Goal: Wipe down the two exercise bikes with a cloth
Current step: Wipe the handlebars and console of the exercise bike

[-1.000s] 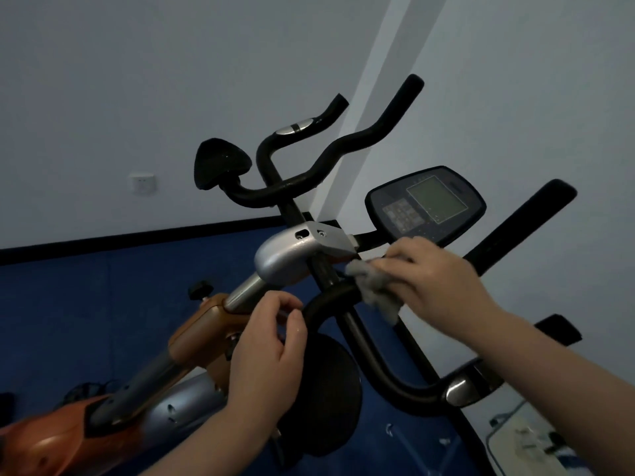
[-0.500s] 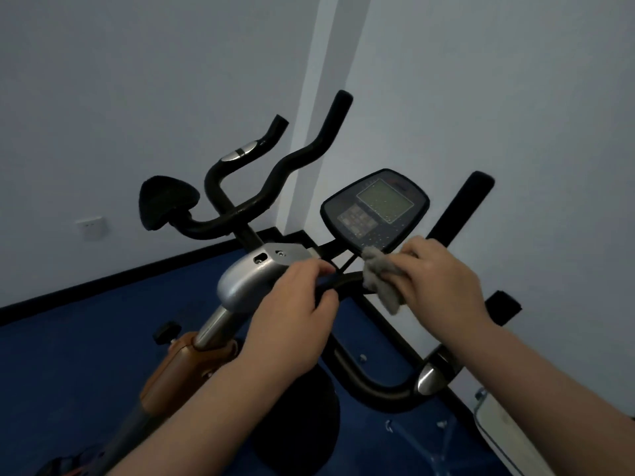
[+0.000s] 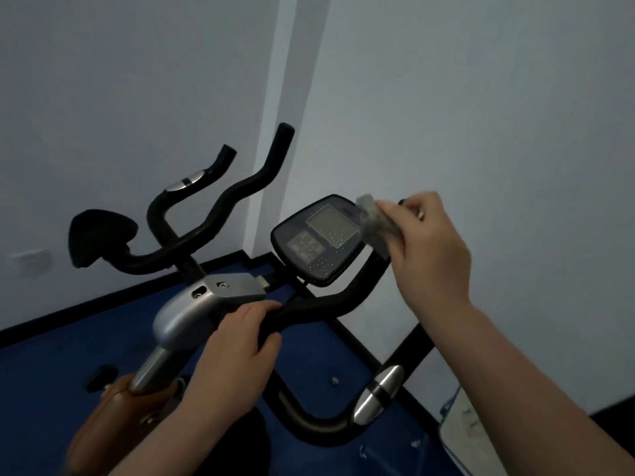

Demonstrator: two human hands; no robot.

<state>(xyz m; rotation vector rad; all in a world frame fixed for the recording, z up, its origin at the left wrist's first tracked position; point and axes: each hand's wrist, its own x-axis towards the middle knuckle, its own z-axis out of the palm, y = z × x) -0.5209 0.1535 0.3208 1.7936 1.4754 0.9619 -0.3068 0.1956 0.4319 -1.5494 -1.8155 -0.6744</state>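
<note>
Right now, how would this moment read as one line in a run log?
left hand: grips handlebar | right hand: holds cloth at console edge | step: wiping console

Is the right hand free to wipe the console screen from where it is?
Probably yes. The right hand grips the cloth at the console's upper right edge, nothing lies between cloth and screen, and the left hand holds the handlebar lower down.

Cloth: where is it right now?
In the head view the cloth is right of centre, held in the right hand against the right edge of the console, above the handlebar.
</note>
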